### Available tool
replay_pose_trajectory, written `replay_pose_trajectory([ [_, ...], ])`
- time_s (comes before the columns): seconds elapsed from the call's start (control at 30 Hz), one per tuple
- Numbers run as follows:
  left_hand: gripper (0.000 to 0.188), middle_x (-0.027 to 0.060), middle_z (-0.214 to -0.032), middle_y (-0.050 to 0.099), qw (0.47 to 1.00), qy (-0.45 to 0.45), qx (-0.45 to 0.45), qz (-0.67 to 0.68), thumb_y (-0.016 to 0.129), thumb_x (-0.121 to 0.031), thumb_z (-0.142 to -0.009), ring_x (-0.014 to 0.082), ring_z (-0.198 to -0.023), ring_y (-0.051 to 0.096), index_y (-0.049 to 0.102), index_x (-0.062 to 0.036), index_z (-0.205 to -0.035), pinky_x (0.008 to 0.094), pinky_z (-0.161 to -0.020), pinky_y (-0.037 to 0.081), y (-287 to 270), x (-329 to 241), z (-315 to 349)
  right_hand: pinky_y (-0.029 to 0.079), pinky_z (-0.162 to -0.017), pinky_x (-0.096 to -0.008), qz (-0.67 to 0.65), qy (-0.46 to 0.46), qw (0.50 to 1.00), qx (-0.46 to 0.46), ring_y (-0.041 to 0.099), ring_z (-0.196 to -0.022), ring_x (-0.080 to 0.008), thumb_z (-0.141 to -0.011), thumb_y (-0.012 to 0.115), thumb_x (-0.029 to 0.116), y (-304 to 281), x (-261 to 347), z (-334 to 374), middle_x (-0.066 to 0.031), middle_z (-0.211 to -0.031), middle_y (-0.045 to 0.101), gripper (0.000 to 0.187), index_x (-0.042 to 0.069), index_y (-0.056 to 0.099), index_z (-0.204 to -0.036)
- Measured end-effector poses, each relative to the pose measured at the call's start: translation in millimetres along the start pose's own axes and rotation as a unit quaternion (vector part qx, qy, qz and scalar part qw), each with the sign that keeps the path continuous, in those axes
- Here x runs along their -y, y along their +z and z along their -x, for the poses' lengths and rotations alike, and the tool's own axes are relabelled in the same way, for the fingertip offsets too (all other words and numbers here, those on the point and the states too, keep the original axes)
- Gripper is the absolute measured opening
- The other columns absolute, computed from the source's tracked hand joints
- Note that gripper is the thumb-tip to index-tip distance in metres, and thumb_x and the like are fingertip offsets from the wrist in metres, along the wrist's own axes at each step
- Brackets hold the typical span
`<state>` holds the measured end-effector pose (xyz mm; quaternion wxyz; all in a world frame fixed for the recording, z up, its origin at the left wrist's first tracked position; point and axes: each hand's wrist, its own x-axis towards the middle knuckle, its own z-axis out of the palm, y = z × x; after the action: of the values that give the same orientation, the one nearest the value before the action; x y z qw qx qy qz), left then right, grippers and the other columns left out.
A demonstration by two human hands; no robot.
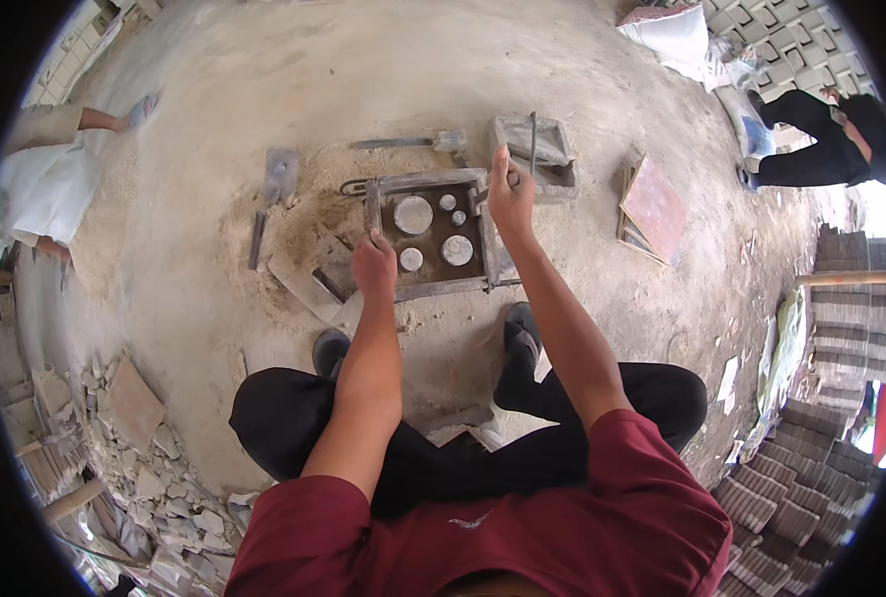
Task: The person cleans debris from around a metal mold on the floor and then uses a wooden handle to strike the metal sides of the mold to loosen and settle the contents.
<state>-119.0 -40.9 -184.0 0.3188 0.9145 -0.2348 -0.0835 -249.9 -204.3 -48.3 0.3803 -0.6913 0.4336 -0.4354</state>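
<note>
On the ground before me lies a rectangular mould frame (433, 290) with grey walls. Dark material fills it, and several round pale discs of different sizes sit in it, the largest disc (413, 215) at the upper left. My left hand (374, 265) is closed round the frame's left wall. Beside the right wall my right hand (510, 197) is raised in a fist, thumb up, closed on a thin dark rod (533, 139) that points away from me. The fingers hide the rod's near end.
A grey box-shaped mould (542, 134) lies beyond my right hand. Behind the frame is a long-handled tool (403, 143); a flat-bladed trowel (281, 177) lies left. Stacked square boards (654, 211) sit right. Other people sit at both sides. Rubble (154, 468) and stacked tiles (801, 458) flank me.
</note>
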Motion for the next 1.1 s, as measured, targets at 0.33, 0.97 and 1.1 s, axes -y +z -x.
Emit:
replay_pose_trajectory([
  [0.33,0.058,0.0274,-0.094,0.064,0.987,-0.149,0.007,0.051,0.036,-0.046,-0.096,0.0456,-0.091,0.059,0.063,0.0049,-0.095,0.0523,-0.077,0.046,-7,-6,11,0.027,-0.047,-0.0312,-0.101,0.076,0.990,-0.063,0.031,-0.054,-0.0069,-0.099,0.047,0.043,21,14,-20,0.0044,-0.053,0.035,0.055,0.004,0.042,-0.061],
  [0.97,0.053,0.0245,-0.090,0.065,0.980,-0.186,-0.053,0.037,0.035,-0.043,-0.097,0.0443,-0.088,0.060,0.065,0.0007,-0.089,0.0518,-0.076,0.046,-2,11,4,0.027,-0.040,-0.0264,-0.149,0.170,0.974,0.011,0.030,-0.046,-0.0040,-0.094,0.058,0.042,48,52,5,0.0056,-0.049,0.038,0.056,0.007,0.045,-0.053],
  [1.1,0.053,0.0230,-0.091,0.064,0.978,-0.204,-0.005,0.034,0.038,-0.043,-0.096,0.0412,-0.089,0.061,0.065,0.0017,-0.090,0.0509,-0.078,0.047,-2,-5,4,0.028,-0.044,-0.0284,-0.060,0.115,0.986,0.107,0.033,-0.051,-0.0050,-0.095,0.058,0.034,46,26,9,0.0038,-0.053,0.039,0.051,-0.001,0.049,-0.059],
])
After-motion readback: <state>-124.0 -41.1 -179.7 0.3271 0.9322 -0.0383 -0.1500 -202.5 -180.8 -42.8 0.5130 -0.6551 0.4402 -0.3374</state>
